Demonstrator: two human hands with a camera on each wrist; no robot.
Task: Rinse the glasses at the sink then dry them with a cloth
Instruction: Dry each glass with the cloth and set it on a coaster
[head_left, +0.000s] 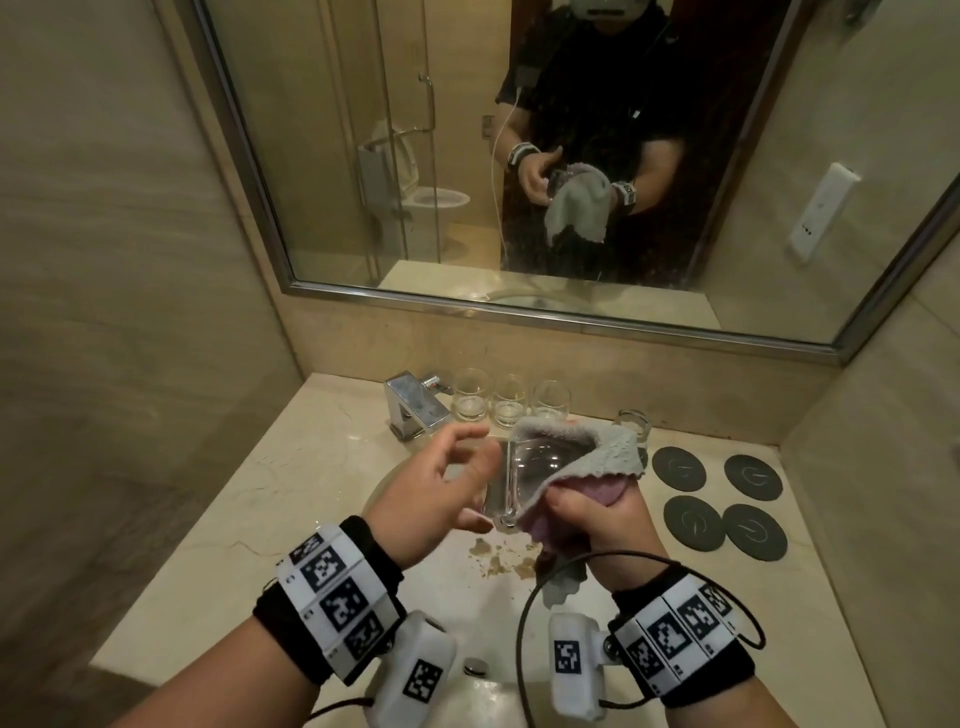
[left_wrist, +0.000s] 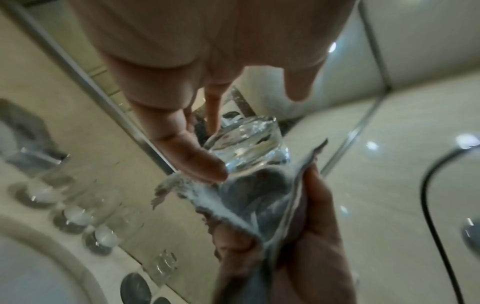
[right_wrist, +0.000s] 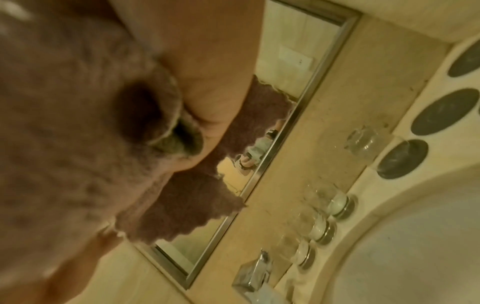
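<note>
A clear glass (head_left: 535, 467) lies on its side above the sink basin (head_left: 493, 701). My right hand (head_left: 587, 514) grips a grey and pink cloth (head_left: 602, 452) that wraps the glass's mouth end. My left hand (head_left: 483, 475) is at the thick base. In the left wrist view its thumb (left_wrist: 205, 162) and index finger (left_wrist: 214, 115) touch opposite sides of the glass (left_wrist: 249, 144), pinching it lightly, while the other fingers spread away. The cloth (left_wrist: 249, 197) covers the lower part. In the right wrist view the cloth (right_wrist: 64, 123) fills most of the picture and hides the glass.
Three upright glasses (head_left: 509, 402) stand in a row beside the chrome faucet (head_left: 415, 408), and a shorter glass (head_left: 635, 423) stands further right. Several dark round coasters (head_left: 693, 522) lie on the counter at right. A mirror (head_left: 519, 156) hangs behind, and walls close in both sides.
</note>
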